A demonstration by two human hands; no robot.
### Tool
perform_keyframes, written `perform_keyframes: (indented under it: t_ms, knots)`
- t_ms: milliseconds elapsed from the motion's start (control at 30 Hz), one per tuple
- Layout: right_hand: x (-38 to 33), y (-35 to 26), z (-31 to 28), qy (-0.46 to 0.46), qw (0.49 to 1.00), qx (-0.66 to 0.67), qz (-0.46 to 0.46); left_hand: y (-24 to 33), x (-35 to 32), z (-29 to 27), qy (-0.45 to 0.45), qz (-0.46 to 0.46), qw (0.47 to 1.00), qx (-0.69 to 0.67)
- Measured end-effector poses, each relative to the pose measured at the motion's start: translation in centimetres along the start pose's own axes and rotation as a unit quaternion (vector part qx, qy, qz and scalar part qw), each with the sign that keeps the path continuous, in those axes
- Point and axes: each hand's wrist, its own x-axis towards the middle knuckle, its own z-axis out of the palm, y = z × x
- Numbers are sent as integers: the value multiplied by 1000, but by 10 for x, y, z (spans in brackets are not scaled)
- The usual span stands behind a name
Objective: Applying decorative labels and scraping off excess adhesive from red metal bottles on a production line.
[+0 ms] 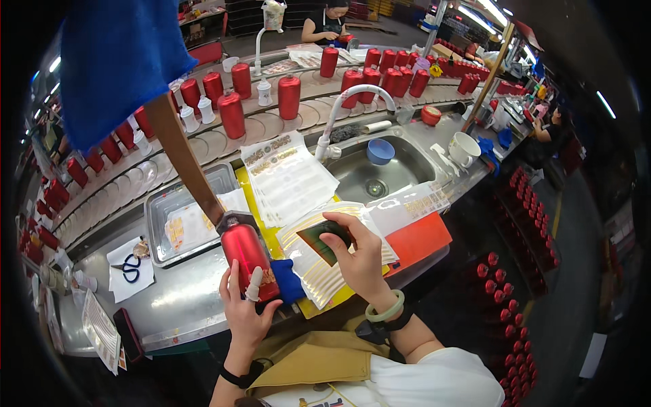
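Observation:
A glossy red bottle point(244, 245) lies in front of me on the bench, its top end by a dark holder at the foot of a wooden post. My left hand point(245, 313) grips its lower end, fingers along one side and thumb on the other. One finger wears a white finger cot point(254, 283). A small gold pattern partly shows on the bottle by those fingers. In my right hand point(359, 254), above printed sheets point(319, 268), is a flat dark green scraper point(317, 239), pinched between thumb and fingers. A blue cloth point(290, 283) lies beside the bottle.
The wooden post point(180, 156) with blue fabric rises close ahead. Behind the sheets is a sink point(407, 166) with a white faucet point(332, 119). To the left are a metal tray point(154, 234) and scissors point(129, 268). Red bottles point(289, 98) line a conveyor; a person point(325, 26) works beyond.

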Motion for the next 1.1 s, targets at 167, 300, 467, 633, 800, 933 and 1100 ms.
perform_keyframes:
  t_ms: [167,300,467,633,800,933,1100]
  knots:
    - [-2,-4,14,-72,997,41,-7,1,-9,18,62,20,997,48]
    - [-4,-2,39,-115,984,-9,-139,0,-13,20,102,18,995,3]
    - [-11,23,72,-158,934,-125,-296,-3,-15,17,141,-27,988,-53]
    - [-39,26,84,-273,887,-80,-365,-20,-9,30,167,-108,966,-164]
    - [26,59,94,-141,906,-174,-360,-15,-2,26,144,-99,978,-110]
    - [-32,37,85,-308,890,-29,-334,-21,-12,21,119,-91,981,-122]
    - [16,61,96,-147,924,-154,-319,-35,-22,24,108,-103,981,-127]
